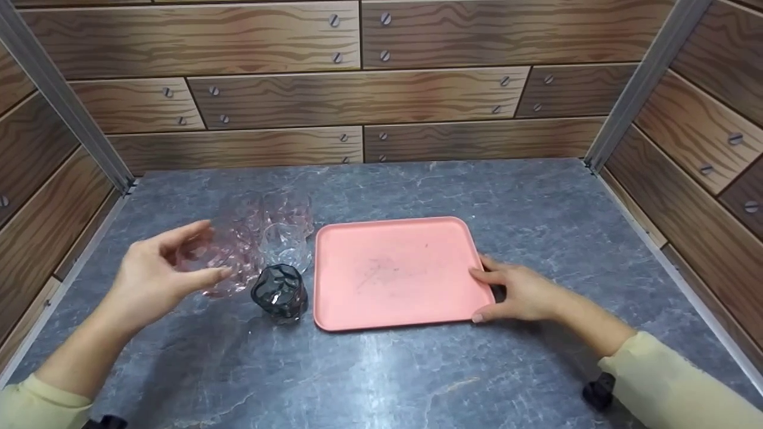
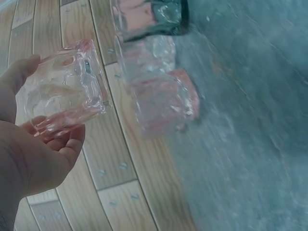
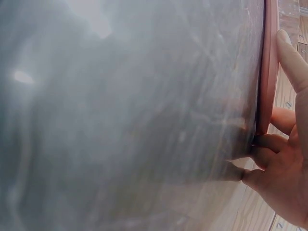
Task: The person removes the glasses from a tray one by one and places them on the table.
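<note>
On the left, my left hand [image 1: 152, 277] holds a clear pinkish drinking glass [image 2: 67, 91] between thumb and fingers. The left wrist view shows this glass apart from the others, its base pointing away from the palm. A dark grey glass [image 1: 280, 292] stands beside the left edge of a pink rectangular tray [image 1: 399, 274]. Behind it are a clear glass [image 1: 285, 247] and a pink-tinted glass [image 1: 289, 208], partly overlapping in view. At the tray's right edge, my right hand [image 1: 524, 292] grips the rim near the front corner; some fingertips are hidden.
The grey marbled tabletop [image 1: 369, 381] carries everything. Wood-patterned panels [image 1: 357, 95] enclose the back and both sides, with metal posts [image 1: 650, 77] at the back corners.
</note>
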The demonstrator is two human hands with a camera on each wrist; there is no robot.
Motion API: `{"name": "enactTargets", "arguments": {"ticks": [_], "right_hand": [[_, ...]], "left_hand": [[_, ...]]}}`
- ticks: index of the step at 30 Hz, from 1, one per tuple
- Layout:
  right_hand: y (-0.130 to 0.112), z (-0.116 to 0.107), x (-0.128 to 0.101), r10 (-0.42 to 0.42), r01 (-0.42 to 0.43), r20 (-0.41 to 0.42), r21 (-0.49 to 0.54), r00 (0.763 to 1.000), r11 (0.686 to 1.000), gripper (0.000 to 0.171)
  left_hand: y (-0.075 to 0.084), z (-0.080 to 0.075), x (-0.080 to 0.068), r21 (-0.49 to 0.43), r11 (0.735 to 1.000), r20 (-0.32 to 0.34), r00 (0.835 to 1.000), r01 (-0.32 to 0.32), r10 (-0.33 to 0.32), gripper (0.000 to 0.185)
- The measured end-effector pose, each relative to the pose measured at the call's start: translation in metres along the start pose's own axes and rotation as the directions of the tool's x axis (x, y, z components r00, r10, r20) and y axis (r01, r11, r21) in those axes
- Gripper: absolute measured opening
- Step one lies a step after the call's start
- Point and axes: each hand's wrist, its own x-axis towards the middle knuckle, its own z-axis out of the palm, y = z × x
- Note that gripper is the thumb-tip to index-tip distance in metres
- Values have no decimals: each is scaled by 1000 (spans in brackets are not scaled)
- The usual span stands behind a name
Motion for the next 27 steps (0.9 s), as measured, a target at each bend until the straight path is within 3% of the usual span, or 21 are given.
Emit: {"name": "enactTargets", "arguments": {"ticks": [6,15,27], "right_hand": [[-2,-1,-1,25,-25,14,-18,1000,1000,100],[-2,-2,-1,53,-53,35,-10,998,999,105],[-2,-1,-1,43,-43,28,-6,999,999,104]], "left_hand": [[-21,-1,-4,36,999,19,1000,8,-9,84],[-46,14,-9,17,999,59,997,46,-47,87],[-65,31,-12,4,997,76,994,72,-72,87]]}}
